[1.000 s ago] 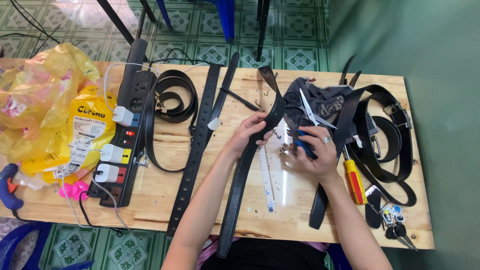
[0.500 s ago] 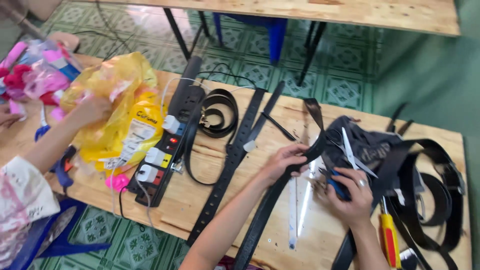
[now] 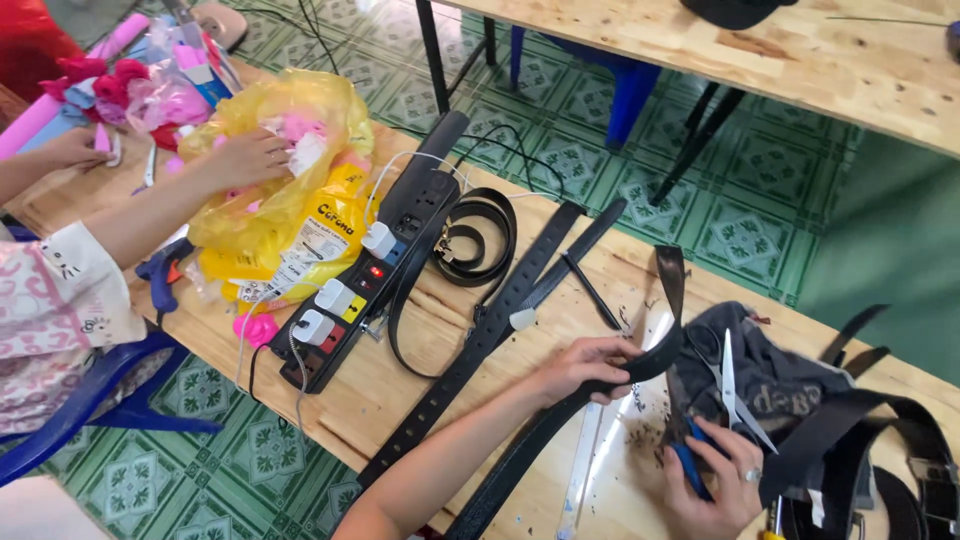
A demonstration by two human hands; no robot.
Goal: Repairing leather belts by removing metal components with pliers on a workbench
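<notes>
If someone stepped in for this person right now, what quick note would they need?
Left hand: gripping a black belt that runs across the wooden table.
Right hand: closed around a blue-handled tool, resting on the table beside a dark cloth with scissors on it.
Done: dark scraps by a clear ruler.
Left: cannot tell. More belts lie around; a co-worker's hand is in a yellow bag.

Pale, bare wood surface (image 3: 400, 390) with visible grain. Matt black leather-like belt (image 3: 560, 420), smooth-faced. Scissors (image 3: 728, 385) with shiny metal blades. Crinkled, glossy yellow plastic bag (image 3: 300, 215). Black plastic power strip (image 3: 385, 260), dull sheen. Dark grey cloth (image 3: 790, 385).
</notes>
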